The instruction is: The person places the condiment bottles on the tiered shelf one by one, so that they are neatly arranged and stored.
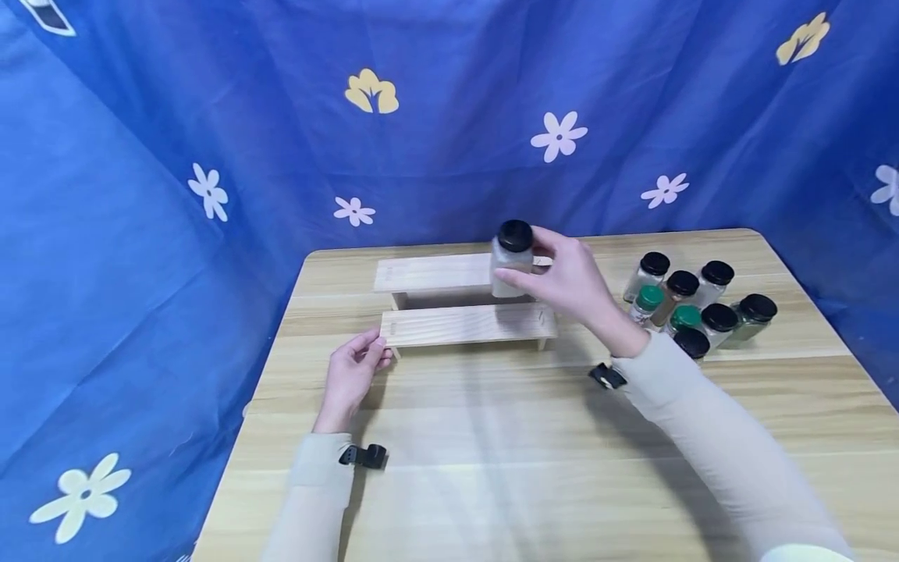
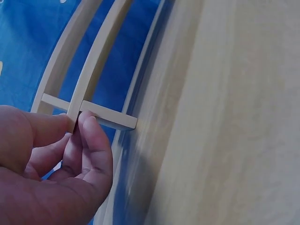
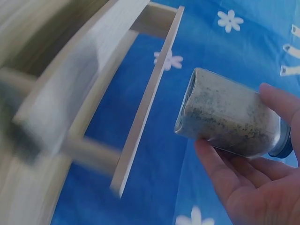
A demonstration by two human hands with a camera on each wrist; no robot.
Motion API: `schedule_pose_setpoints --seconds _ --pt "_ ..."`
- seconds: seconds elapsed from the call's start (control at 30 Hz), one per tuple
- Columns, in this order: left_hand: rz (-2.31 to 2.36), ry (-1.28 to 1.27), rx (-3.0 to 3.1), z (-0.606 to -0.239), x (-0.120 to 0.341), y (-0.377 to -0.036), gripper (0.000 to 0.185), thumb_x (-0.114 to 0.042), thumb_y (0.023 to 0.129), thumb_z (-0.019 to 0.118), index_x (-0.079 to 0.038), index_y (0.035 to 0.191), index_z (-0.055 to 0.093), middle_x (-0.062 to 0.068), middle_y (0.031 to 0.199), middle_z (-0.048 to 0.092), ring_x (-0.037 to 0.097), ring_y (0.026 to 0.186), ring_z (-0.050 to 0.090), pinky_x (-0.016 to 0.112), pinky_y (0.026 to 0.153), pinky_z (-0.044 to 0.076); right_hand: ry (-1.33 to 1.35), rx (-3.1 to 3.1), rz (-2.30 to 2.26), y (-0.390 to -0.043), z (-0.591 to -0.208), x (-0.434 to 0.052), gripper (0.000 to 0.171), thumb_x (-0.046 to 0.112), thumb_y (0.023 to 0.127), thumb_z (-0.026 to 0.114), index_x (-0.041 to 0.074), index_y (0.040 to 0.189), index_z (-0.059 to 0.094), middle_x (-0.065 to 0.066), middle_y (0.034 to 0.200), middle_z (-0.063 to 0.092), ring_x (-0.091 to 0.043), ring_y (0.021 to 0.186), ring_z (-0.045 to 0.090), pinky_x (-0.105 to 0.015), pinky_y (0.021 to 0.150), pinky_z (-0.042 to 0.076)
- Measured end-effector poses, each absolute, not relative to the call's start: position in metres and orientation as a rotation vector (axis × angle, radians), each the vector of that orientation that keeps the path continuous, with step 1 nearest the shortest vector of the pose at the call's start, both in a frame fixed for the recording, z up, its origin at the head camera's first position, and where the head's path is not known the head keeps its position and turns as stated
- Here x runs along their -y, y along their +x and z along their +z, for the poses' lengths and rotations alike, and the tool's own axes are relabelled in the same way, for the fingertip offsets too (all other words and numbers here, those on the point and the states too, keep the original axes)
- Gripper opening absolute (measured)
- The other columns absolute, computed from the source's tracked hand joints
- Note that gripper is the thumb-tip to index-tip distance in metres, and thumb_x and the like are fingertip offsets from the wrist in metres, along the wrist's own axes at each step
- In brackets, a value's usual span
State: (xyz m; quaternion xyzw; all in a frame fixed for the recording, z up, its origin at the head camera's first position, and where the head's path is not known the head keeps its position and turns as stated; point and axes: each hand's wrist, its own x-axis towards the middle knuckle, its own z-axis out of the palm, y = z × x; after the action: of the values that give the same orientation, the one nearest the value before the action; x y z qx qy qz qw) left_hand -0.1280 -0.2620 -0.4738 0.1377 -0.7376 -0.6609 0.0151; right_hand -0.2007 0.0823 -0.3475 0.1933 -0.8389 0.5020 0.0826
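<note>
Could tip black-capped spice jar (image 1: pixel 511 269), pinched between thumb and fingers of right hand (image 1: pixel 572 277) above right half of two-tier wooden rack (image 1: pixel 449 328), if lowered overhanging an edge, or after a jog from left hand (image 1: pixel 353 373), pinching near-left end.

There are seven black-capped jars (image 1: pixel 511 275), two green-capped jars (image 1: pixel 649 297) and two wooden boards (image 1: pixel 463 325).

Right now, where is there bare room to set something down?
The table is widely bare in front of the front board, between the left sleeve and right sleeve; the board's top is bare too. It is crowded at the right, where the capped jars stand close together.
</note>
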Motion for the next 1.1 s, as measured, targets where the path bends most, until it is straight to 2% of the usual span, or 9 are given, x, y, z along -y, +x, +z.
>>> schedule_pose_setpoints --seconds 0.13,0.37,0.6,0.73,0.97,1.1 --pt "-2.044 0.443 2.294 -0.472 0.260 -0.127 0.042 -0.008 0.107 0.060 0.006 0.146 0.055 0.008 0.110 0.071 0.005 0.090 0.071 0.016 0.086 0.066 0.618 2.509 1.490 -0.211 -0.341 -0.048 0.051 0.035 0.083 0.091 0.018 0.128 0.072 -0.003 0.122 0.078 -0.021 0.109 0.077 -0.036 0.092 0.069" --pt "-2.043 0.447 2.285 -0.475 0.259 -0.128 0.041 -0.009 0.107 0.061 0.006 0.145 0.057 0.012 0.110 0.072 0.006 0.088 0.072 0.016 0.084 0.066 0.631 2.543 1.430 -0.222 -0.339 0.002 0.063 0.040 0.082 0.091 0.012 0.134 0.068 -0.006 0.121 0.078 -0.020 0.107 0.078 -0.035 0.093 0.067" --pt "-2.043 0.443 2.266 -0.475 0.260 -0.126 0.040 -0.008 0.106 0.061 0.007 0.143 0.057 0.019 0.114 0.071 0.006 0.087 0.071 0.016 0.083 0.066 0.658 2.552 1.372 -0.232 -0.345 0.046 0.053 0.042 0.085 0.089 0.013 0.125 0.070 -0.005 0.112 0.080 -0.018 0.100 0.076 -0.034 0.087 0.065" --pt "-2.049 0.440 2.238 -0.474 0.259 -0.125 0.039 -0.006 0.106 0.061 0.009 0.141 0.058 0.022 0.113 0.071 0.004 0.084 0.070 0.014 0.081 0.066 0.641 2.567 1.361 -0.237 -0.348 0.062 0.052 0.045 0.085 0.087 0.013 0.123 0.070 -0.004 0.108 0.078 -0.018 0.096 0.073 -0.034 0.082 0.062" --pt "-2.060 0.414 2.242 -0.475 0.259 -0.126 0.039 -0.005 0.105 0.061 0.010 0.141 0.058 0.025 0.116 0.070 0.004 0.084 0.070 0.014 0.081 0.066 0.641 2.542 1.355 -0.240 -0.354 0.078 0.047 0.044 0.085 0.087 0.012 0.115 0.071 -0.003 0.092 0.073 -0.018 0.079 0.067 -0.031 0.065 0.054" --pt "-2.056 0.414 2.239 -0.476 0.261 -0.125 0.039 -0.004 0.105 0.061 0.010 0.141 0.058 0.023 0.115 0.071 0.003 0.083 0.071 0.014 0.079 0.066 0.655 2.536 1.360 -0.240 -0.356 0.085 0.048 0.042 0.085 0.088 0.011 0.117 0.071 -0.004 0.094 0.075 -0.017 0.079 0.067 -0.029 0.066 0.054"
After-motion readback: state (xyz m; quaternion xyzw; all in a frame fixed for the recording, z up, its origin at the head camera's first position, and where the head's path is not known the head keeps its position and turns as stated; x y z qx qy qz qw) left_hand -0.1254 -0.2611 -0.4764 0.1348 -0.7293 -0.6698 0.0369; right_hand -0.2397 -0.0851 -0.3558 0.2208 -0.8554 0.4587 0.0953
